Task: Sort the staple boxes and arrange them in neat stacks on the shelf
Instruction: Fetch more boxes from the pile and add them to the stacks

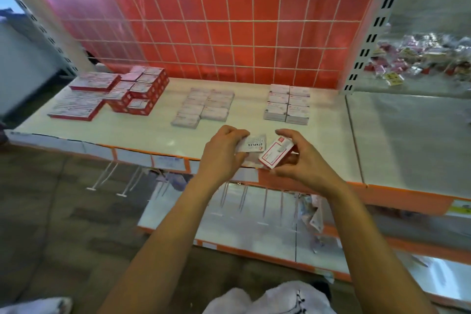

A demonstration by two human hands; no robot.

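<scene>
My left hand (221, 153) grips a white box printed STAPLES (253, 146) at the front edge of the white shelf (158, 132). Beside it my right hand (303, 160) holds a red-and-white staple box (276, 154), tilted. Flat red-and-white boxes (84, 97) lie at the shelf's left, with a block of small red boxes (142, 92) next to them. A low group of white boxes (206, 107) sits in the middle. To the right stands a taller stack of white boxes (288, 103).
A red wire-grid back panel (229, 33) closes the shelf behind. The neighbouring bay at right holds a heap of small wrapped packets (420, 56). A lower shelf (254, 227) with hanging pegs juts out beneath my arms. The floor lies to the left.
</scene>
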